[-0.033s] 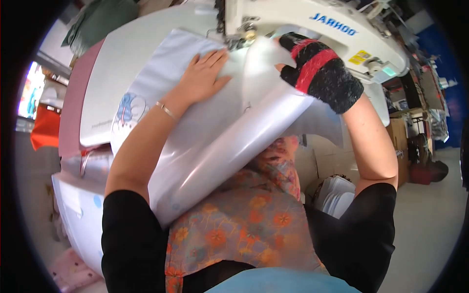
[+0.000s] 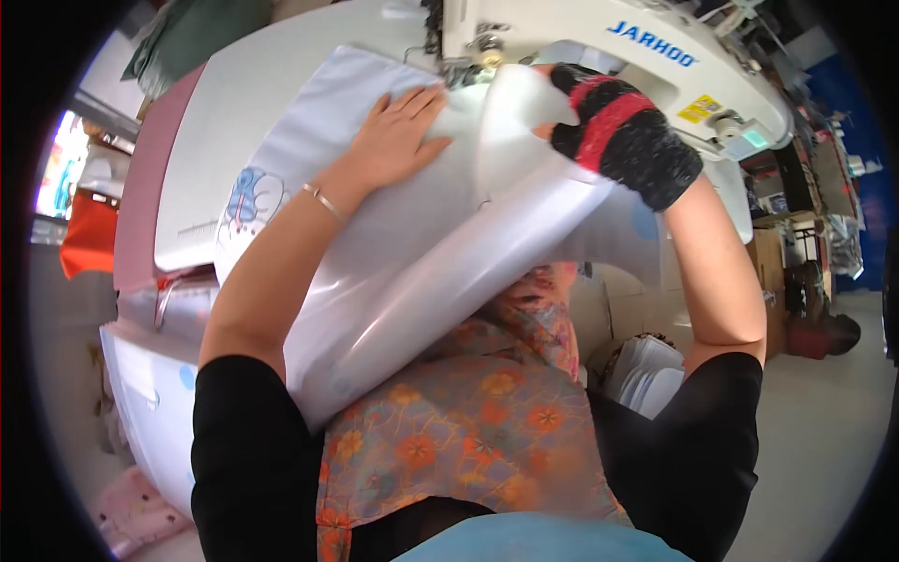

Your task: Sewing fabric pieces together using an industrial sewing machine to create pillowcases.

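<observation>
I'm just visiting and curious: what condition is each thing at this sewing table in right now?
White fabric: folded over, spread across the table into the lap.
Left hand: bare, pressed flat on the fabric.
Right hand: in a black and red knitted glove, gripping the fabric fold.
Sewing machine: fabric fed under its head.
Bracelet: on the left wrist.

a small yellow label [image 2: 698,109] with dark marks sat on the white body of the sewing machine [image 2: 599,47], toward its right end. blue lettering [image 2: 652,43] ran along the machine's upper face. just right of the yellow label, a little pale green display panel [image 2: 755,139] sat at the machine's end. a brown cardboard box [image 2: 770,267] stood on the floor at the right, under a shelf. far left, a bright screen-like patch [image 2: 58,164] glowed at the rim, too blurred to tell.
</observation>
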Demonstrator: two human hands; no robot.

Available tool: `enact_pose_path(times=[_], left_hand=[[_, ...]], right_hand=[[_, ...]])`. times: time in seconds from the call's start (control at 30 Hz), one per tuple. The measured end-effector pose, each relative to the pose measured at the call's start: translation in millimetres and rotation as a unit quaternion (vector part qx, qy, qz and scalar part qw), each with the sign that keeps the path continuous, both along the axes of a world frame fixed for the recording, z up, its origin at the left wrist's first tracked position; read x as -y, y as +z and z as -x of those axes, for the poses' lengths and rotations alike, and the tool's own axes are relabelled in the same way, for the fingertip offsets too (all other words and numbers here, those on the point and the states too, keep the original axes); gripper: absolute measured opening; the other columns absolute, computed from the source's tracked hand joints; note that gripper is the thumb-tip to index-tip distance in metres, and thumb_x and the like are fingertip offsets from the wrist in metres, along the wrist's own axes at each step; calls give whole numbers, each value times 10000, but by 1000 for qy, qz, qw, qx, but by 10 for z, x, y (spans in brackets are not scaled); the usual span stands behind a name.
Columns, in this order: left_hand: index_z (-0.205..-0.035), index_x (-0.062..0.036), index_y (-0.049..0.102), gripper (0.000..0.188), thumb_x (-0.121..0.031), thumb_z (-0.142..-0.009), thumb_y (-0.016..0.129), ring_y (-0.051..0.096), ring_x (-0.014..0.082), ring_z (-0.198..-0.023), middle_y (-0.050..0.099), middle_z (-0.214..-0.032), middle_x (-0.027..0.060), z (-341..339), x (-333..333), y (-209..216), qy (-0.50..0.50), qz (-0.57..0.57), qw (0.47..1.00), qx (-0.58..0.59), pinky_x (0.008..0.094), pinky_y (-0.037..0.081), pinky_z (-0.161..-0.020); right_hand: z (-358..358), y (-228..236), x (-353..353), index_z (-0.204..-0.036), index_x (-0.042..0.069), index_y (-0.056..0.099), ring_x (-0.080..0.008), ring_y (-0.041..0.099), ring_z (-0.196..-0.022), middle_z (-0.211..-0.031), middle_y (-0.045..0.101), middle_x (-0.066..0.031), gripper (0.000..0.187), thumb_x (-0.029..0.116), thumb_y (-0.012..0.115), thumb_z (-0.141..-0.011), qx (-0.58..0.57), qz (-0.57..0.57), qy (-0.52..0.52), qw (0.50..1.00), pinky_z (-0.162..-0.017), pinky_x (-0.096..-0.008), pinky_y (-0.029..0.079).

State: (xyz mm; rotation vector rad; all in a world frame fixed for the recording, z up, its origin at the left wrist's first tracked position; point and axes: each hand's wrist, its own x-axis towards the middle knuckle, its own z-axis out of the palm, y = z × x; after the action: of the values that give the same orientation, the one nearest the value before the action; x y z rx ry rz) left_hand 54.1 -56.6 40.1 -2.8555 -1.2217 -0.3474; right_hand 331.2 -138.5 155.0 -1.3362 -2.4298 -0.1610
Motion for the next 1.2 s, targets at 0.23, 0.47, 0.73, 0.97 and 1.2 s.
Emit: enact_pose_path(times=[0.23,0.47,0.73,0.97,1.2], left_hand=[[-1438,-25,392,641,-467,-976,440,289,261,-1433,319,-1550,121,-197,201,-76,59,-12,998,-6,512,238,-1154],[-1391,18,434,605,-408,-965,484,326,295,-1413,396,-1488,182,-140,330,-53,17,48,998,34,495,270,-1145],[-1345,38,467,500,-257,-942,497,387,305,-1370,453,-1437,186,-359,496,-243,119,-54,986,106,498,278,-1140],[-1256,52,545,445,-87,-843,459,413,306,-1351,517,-1372,187,-462,181,-352,146,-57,971,183,505,279,-1140],[-1208,-8,593,368,-144,-878,504,534,368,-1194,577,-1287,190,-378,-306,-460,156,-76,971,164,457,402,-1051]], right_hand=[[-850,-483,-259,-1434,160,434,-422,591,-1030,-1128,612,-252,632,141,603,-825,174,59,-33,982,-911,-458,484],[-380,-469,-699,-1428,163,434,-331,494,-1270,-1369,520,-177,532,113,466,-899,394,34,-102,913,-1078,-435,390],[546,-478,-143,-1162,114,634,-345,594,-1088,-1218,578,-184,336,112,553,-836,226,181,117,950,-927,-447,497],[448,-548,-245,-1304,168,587,-338,575,-1120,-1210,556,-155,474,69,546,-842,231,153,147,950,-954,-438,493],[487,-702,-569,-1335,168,562,-324,576,-1096,-1196,541,-141,522,46,547,-829,229,132,120,957,-947,-431,492]])
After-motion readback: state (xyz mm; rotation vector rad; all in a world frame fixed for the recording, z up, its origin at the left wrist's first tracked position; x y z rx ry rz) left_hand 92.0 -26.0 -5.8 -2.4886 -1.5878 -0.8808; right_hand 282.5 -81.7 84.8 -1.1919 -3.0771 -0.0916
